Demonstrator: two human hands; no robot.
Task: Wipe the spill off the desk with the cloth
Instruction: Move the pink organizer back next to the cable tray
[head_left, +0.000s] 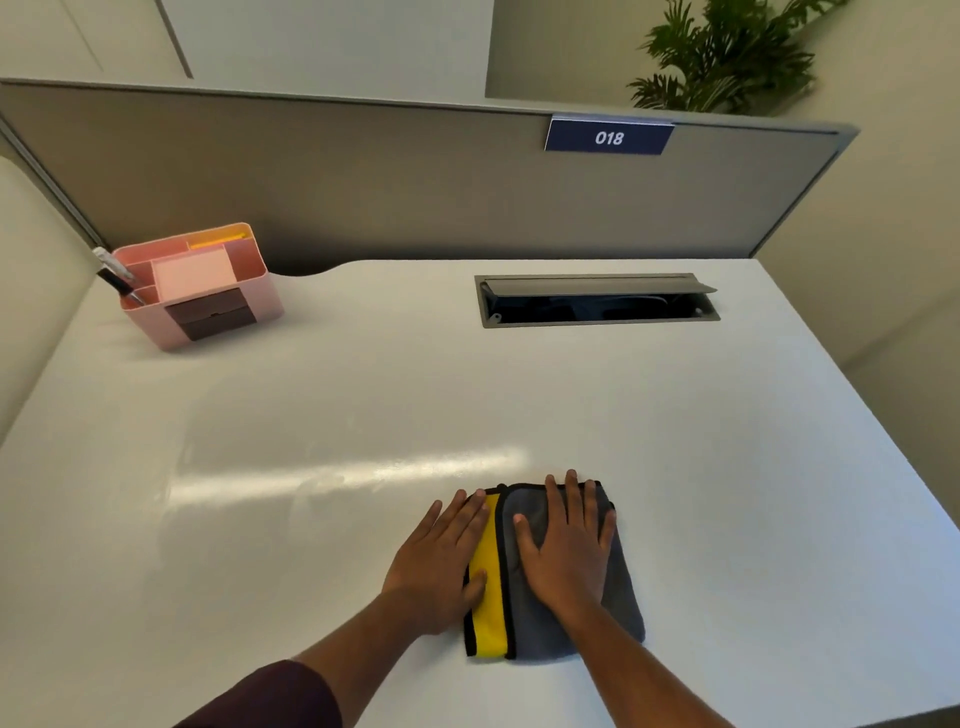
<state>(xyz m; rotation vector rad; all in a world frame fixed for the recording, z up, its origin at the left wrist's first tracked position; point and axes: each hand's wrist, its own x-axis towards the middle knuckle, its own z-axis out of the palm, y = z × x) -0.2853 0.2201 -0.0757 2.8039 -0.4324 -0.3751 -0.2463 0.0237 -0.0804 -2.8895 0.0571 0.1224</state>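
Note:
A folded cloth (618, 618), grey on top with a yellow layer and black edging showing at its left, lies flat on the white desk (519, 395) near the front edge. My right hand (569, 545) presses flat on the grey part, fingers spread. My left hand (441, 561) lies flat beside it, palm on the desk and thumb and fingertips on the yellow strip. A faint streaky sheen (332, 475) crosses the desk just left of and beyond the cloth; whether it is liquid or glare I cannot tell.
A pink desk organiser (200, 288) with pens and sticky notes stands at the back left. A grey cable hatch (597, 301) with its lid raised sits at the back right. A partition (363, 176) with a blue 018 sign (609, 137) closes the back.

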